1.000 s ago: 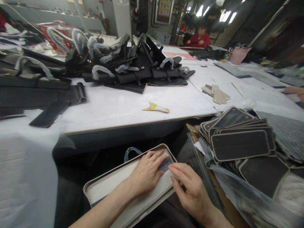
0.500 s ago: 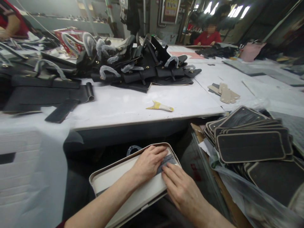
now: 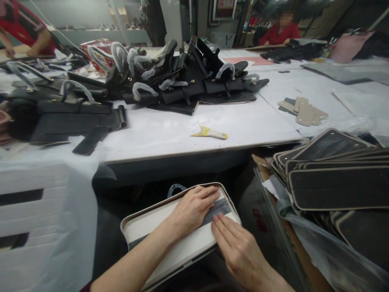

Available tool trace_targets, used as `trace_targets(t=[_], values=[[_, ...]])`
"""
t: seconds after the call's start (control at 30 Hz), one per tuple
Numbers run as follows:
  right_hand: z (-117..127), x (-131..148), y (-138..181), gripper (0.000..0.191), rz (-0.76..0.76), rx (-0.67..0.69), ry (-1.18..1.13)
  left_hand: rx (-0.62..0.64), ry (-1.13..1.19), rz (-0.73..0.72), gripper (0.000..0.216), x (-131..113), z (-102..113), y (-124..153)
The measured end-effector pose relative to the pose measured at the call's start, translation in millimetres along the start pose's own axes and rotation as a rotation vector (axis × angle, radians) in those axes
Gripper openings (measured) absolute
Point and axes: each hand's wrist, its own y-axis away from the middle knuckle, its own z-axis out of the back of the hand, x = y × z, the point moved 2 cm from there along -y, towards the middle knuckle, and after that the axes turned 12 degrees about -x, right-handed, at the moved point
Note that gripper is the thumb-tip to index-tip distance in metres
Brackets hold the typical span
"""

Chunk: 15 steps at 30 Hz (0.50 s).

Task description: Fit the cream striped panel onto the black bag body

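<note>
Below the table edge, a bag body point(image 3: 146, 224) with a pale inner panel and a raised brown rim lies tilted under both my hands. A dark grey strip point(image 3: 221, 207) runs lengthwise along the panel's middle. Flat across the panel and strip lies my left hand point(image 3: 193, 207), its fingers stretched toward the far right corner. My right hand point(image 3: 235, 239) presses extended fingertips on the panel by the strip's lower edge, at the right end. Behind the far rim shows a plastic-wrapped handle point(image 3: 176, 189). My left forearm hides part of the panel.
Black bags with wrapped handles point(image 3: 182, 87) are heaped on the white table point(image 3: 158, 134). A yellow-and-white tool point(image 3: 209, 132) lies near its front edge. At right, black panels with pale edging point(image 3: 340, 188) fill a carton. Two people in red work farther back.
The camera view has turned slightly, shifting most things rightward. My right hand has slid a little down from the strip, leaving more of it visible. My left hand stays on the panel.
</note>
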Motion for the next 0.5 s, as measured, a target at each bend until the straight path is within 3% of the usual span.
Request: trace_targets(t=[0.27,0.4,0.5], values=[[-4,12,10,0.05,-0.204,0.016,-0.085,0.024,-0.066,0.011,0.042,-8,-1,6],[-7,15,11,0.049,-0.217,-0.034,-0.074,-0.003,-0.067,0.036,0.036,-12,-2,5],[-9,16,12,0.05,-0.212,-0.064,-0.073,-0.047,-0.077,0.132,0.029,-14,-4,2]])
